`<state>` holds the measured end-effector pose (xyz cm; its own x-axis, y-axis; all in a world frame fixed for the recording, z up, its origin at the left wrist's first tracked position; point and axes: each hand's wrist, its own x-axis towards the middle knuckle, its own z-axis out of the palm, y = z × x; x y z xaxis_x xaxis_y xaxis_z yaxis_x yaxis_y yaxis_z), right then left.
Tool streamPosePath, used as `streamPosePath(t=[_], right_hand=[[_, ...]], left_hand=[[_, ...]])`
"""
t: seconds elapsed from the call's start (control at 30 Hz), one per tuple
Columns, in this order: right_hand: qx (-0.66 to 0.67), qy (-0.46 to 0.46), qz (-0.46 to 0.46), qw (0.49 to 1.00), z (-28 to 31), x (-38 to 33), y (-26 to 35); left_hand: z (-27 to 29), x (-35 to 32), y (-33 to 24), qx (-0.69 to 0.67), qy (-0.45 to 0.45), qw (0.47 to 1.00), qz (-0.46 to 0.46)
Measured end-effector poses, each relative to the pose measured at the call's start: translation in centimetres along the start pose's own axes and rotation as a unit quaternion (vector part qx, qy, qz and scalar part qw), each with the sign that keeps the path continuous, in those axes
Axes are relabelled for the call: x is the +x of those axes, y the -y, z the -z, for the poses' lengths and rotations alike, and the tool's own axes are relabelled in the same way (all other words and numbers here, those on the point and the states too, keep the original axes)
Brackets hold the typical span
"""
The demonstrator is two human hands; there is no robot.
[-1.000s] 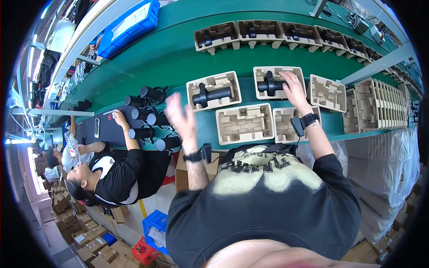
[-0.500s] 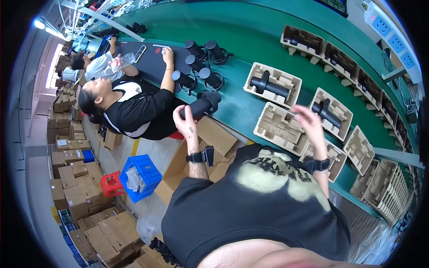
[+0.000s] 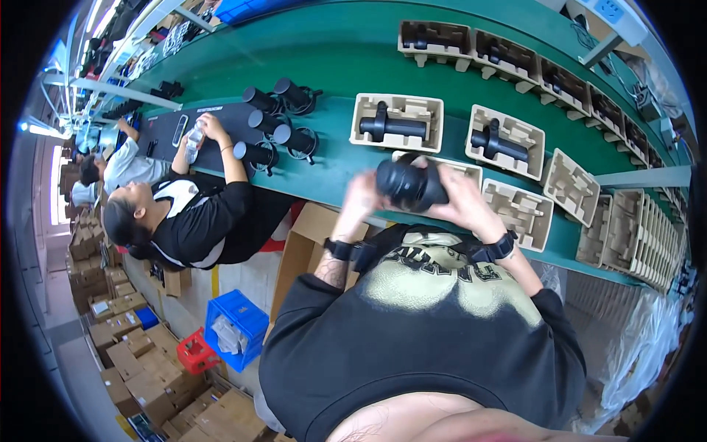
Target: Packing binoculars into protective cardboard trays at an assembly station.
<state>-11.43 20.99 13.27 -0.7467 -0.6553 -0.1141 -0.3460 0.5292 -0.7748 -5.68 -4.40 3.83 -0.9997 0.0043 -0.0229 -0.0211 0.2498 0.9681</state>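
Observation:
Between my two hands is a black cylindrical device [image 3: 407, 183], its wide round end turned up. My right hand [image 3: 468, 202] is closed round its right side. My left hand [image 3: 361, 197], somewhat blurred, grips the left side. Just behind the device is a beige moulded-pulp tray [image 3: 471, 172], mostly hidden by it and my right hand. A tray [image 3: 433, 140] farther back and a tray [image 3: 535, 163] to the right each hold a similar black device lying flat. Another pulp tray [image 3: 543, 234] beside my right wrist shows only its moulded hollows.
Several black devices [image 3: 294, 138] stand upright on the green bench at left, near a seated co-worker [image 3: 213, 221] holding a bottle. Filled trays [image 3: 508, 55] line the back. Stacked trays [image 3: 637, 243] and a tilted tray [image 3: 571, 188] are at right. An open carton [image 3: 302, 247] stands below left.
The device has moved right, from my left hand alone to between both hands, and its round end has turned up. My right hand has closed on it. The co-worker's bottle has come down.

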Motion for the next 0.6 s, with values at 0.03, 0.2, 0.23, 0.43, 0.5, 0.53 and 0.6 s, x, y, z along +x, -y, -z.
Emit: streamPosePath(t=[0.03, 0.2, 0.23, 0.43, 0.5, 0.53, 0.6], right_hand=[[0.000, -0.007, -0.005, 1.000, 0.1, -0.4, -0.8], [-0.312, -0.123, 0.126, 0.934, -2.0, -1.7, -4.3], [-0.344, -0.096, 0.163, 0.920, -2.9, -1.9, -5.2], [-0.176, -0.017, 0.158, 0.971, -5.2, -2.2, -10.2], [-0.027, -0.084, 0.082, 0.993, -2.0, -2.4, -8.1], [0.046, -0.126, 0.034, 0.990, -0.7, -2.8, -7.2], [0.154, -0.132, 0.018, 0.979, 0.2, -3.2, -4.6]], left_hand=[[2.4, 1.5, -3.4, -0.113, -0.068, 0.968, 0.216], [12.5, 5.8, -1.5, 0.385, -0.474, 0.791, -0.045], [13.1, 6.8, -0.9, 0.384, -0.471, 0.793, -0.047], [15.4, 6.8, 2.8, 0.406, -0.313, 0.858, 0.017], [15.5, 4.2, 2.6, 0.364, -0.396, 0.843, -0.026], [14.3, 3.0, 1.3, 0.304, -0.449, 0.839, -0.049], [9.7, 0.6, -2.0, -0.187, -0.478, 0.856, 0.053]])
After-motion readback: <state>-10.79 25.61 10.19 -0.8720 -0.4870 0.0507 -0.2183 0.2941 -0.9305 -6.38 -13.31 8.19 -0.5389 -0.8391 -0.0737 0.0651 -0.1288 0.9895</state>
